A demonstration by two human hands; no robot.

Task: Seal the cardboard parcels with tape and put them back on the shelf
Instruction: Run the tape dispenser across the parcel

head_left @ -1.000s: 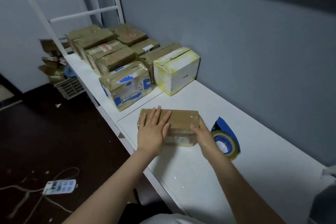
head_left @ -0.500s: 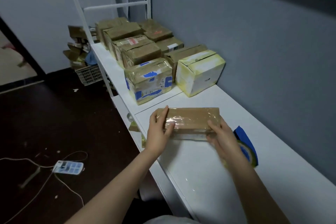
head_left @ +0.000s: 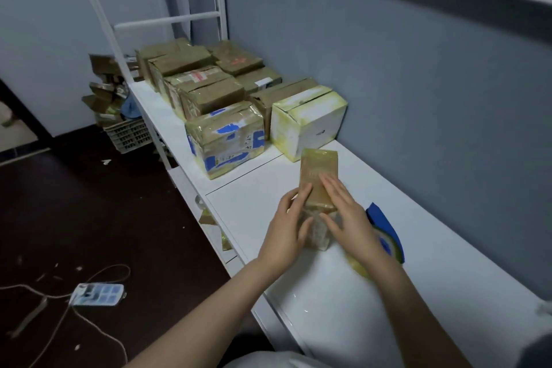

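Note:
A small flat brown parcel point(head_left: 318, 170), glossy with tape, lies on the white shelf top point(head_left: 433, 248) with its long side pointing away from me. My left hand point(head_left: 288, 227) holds its near left side, fingers on the edge and thumb against the near end. My right hand point(head_left: 348, 215) lies flat on its near top with straight fingers. A tape roll point(head_left: 385, 240) in a blue dispenser sits just right of my right hand, partly hidden by my wrist.
Several taped parcels point(head_left: 206, 89) fill the far end of the shelf, nearest a blue-patched box point(head_left: 227, 140) and a white box point(head_left: 310, 119). A grey wall runs along the right. On the dark floor lie a power strip point(head_left: 98, 294) and a crate point(head_left: 128, 134).
The small parcel has been turned from lying crosswise to pointing away from me. My right hand has moved from its right end onto its top. My view has shifted left.

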